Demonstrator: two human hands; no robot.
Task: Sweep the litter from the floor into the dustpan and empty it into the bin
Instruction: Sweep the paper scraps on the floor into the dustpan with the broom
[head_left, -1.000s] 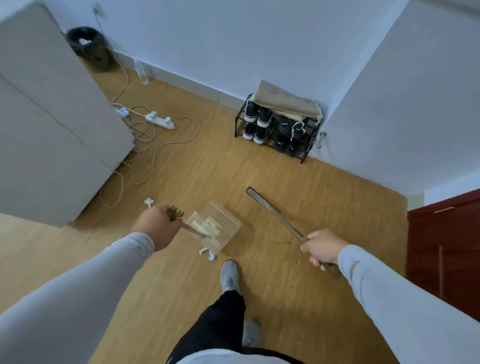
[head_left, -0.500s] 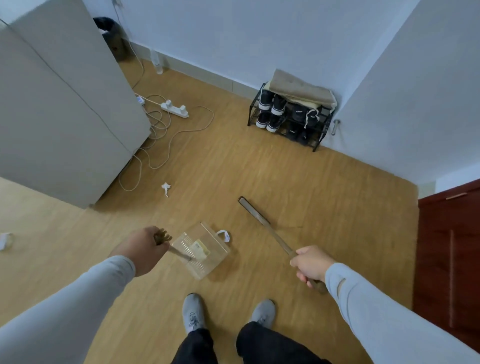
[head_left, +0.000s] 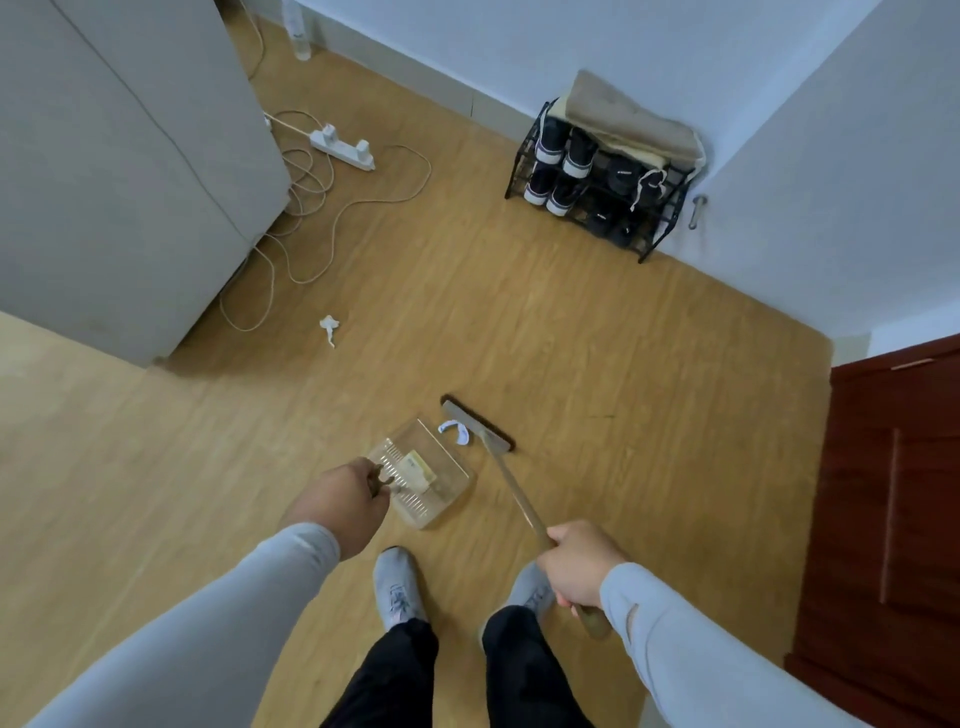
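Observation:
My left hand (head_left: 340, 506) grips the handle of a clear plastic dustpan (head_left: 431, 480) that rests on the wood floor just ahead of my feet. A yellowish scrap (head_left: 418, 466) lies inside it. My right hand (head_left: 579, 566) holds the long handle of a broom (head_left: 506, 475), whose flat head (head_left: 478, 423) sits on the floor just beyond the pan's mouth. A curled white scrap (head_left: 454, 432) lies between the broom head and the pan's open edge. A crumpled white tissue (head_left: 329, 327) lies farther off to the left. The bin is out of view.
A grey cabinet (head_left: 119, 171) fills the left side, with a power strip (head_left: 343, 147) and loose cables (head_left: 306, 234) on the floor beside it. A black shoe rack (head_left: 597, 192) stands against the far wall. A dark red door (head_left: 893, 509) is at the right. My two shoes stand behind the pan.
The broom head has swung in from the far right and now sits against the white scrap at the pan's mouth. The view has shifted; the bin has left the frame.

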